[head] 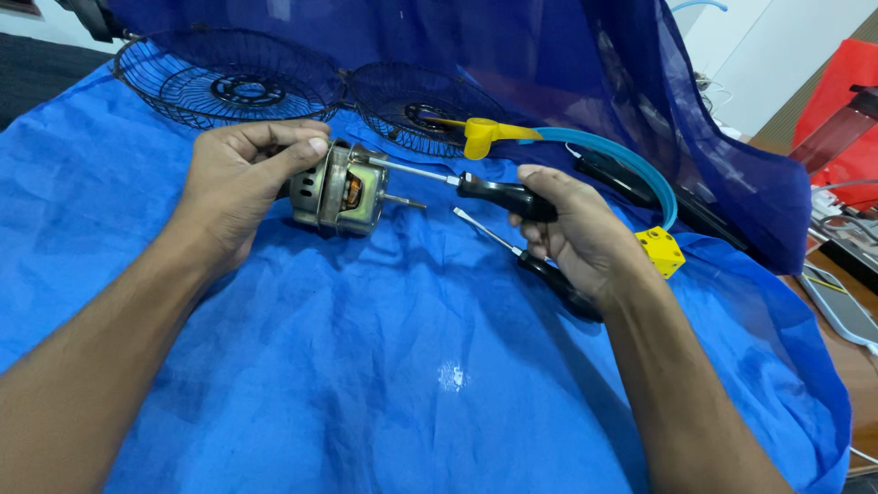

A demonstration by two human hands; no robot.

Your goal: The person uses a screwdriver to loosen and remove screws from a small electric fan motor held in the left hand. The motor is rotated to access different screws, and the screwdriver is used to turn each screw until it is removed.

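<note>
Head view, small metal motor (334, 190), copper windings

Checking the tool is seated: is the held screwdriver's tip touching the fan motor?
Touching. The head view shows the screwdriver shaft in the right hand ending against the motor, no gap visible.

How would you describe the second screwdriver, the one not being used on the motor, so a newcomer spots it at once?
Start at the blue cloth covering the table, then find the right hand. A spare screwdriver lies on the cloth partly under that hand, black handle toward the wrist. Unlike the screwdriver in the grip, whose shaft reaches the motor, its tip points at bare cloth.
</note>
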